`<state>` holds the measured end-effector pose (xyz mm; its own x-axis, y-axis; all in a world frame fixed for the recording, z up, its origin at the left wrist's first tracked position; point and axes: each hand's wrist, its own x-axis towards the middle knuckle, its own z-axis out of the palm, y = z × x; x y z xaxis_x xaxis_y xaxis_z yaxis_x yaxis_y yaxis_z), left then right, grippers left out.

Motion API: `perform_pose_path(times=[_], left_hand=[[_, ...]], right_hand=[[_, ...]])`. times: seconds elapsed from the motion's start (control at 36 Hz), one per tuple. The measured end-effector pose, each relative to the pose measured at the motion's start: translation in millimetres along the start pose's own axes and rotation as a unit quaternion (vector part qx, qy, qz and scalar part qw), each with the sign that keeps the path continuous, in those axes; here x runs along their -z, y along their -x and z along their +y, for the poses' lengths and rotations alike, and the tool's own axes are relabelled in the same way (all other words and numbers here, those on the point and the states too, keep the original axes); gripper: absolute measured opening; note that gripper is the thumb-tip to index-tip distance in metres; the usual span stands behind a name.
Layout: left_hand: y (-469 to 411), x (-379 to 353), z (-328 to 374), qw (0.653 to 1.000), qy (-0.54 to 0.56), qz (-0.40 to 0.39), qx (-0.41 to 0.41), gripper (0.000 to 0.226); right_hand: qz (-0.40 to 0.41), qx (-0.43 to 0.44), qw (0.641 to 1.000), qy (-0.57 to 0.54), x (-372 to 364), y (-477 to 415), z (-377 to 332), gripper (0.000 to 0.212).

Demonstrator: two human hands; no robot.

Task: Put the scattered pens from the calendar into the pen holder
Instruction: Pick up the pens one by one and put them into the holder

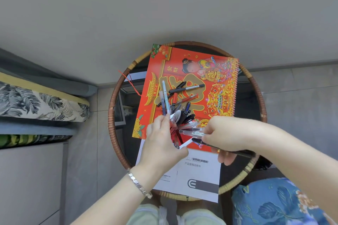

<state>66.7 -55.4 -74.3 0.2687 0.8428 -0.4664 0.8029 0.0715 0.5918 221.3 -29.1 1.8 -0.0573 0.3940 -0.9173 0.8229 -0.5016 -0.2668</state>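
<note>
Over the red calendar (192,86) on the round table (117,97), the left hand (162,144) clamps a fanned bunch of pens (175,117); the right hand (225,137) pinches 1 black pen (237,152). Several loose pens (186,88) remain on the calendar. No pen holder is visible, so gathering looks roughly halfway.

Red calendar (190,86) flat on table; black, red, blue pens (180,97) scattered mid-page.
</note>
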Motion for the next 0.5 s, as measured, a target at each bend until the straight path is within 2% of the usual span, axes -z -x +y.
perform_pose_path(times=[0.14,0.28,0.36,0.42,0.47,0.5], left_hand=[[3,-1,0,1.000,-0.008,-0.011,-0.010,0.093],[2,0,-2,0.998,0.062,-0.001,0.033,0.086],[3,2,-5,0.997,0.069,0.001,0.043,0.086],[4,3,-6,0.996,0.074,0.005,0.048,0.083],[3,5,-7,0.995,0.080,0.011,0.050,0.079],[3,5,-7,0.995,0.083,0.012,0.050,0.079]], right_hand=[[0.048,0.034,0.995,0.078,5,-6,-15,0.036],[0.045,0.040,0.996,0.058,13,-1,-16,0.019],[0.025,0.041,0.999,-0.024,19,5,-8,0.033],[0.052,0.071,0.992,-0.092,23,11,-7,0.028],[0.117,0.150,0.965,-0.179,21,12,-1,0.022],[0.141,0.183,0.937,-0.260,18,12,2,0.021]])
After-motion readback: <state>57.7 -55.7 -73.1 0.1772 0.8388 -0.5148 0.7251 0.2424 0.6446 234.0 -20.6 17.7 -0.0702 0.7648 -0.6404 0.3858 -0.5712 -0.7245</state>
